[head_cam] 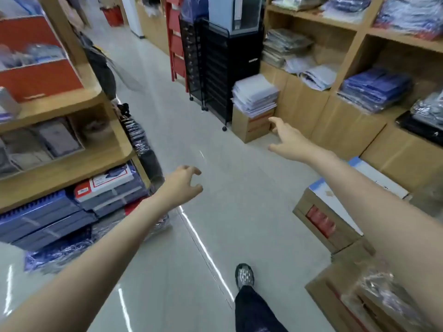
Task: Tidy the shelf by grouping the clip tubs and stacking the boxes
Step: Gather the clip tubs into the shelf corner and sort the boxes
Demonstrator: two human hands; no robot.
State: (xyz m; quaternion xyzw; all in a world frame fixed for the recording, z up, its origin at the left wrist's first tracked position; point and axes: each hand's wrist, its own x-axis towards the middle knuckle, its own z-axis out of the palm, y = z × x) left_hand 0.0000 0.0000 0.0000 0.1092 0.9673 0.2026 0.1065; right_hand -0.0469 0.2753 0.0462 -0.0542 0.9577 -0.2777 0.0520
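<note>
Both my arms stretch forward over the aisle floor of a stationery shop. My left hand [183, 185] hangs in mid-air with loosely curled fingers and holds nothing. My right hand [288, 140] is further ahead, fingers spread and relaxed, also holding nothing, near a cardboard box [249, 128]. The wooden shelf unit [72, 149] on the left carries flat blue and grey boxes [43, 219] on its lowest level and grey packs above. No clip tubs are recognisable in this blurred view.
A black wheeled drawer cart [223, 68] and a red rack [176, 44] stand ahead. A paper stack [255, 94] tops the cardboard box. Wooden shelves [347, 68] with wrapped goods line the right. Open cartons [335, 219] sit on the floor at right. My foot [244, 275] steps on the tiled aisle.
</note>
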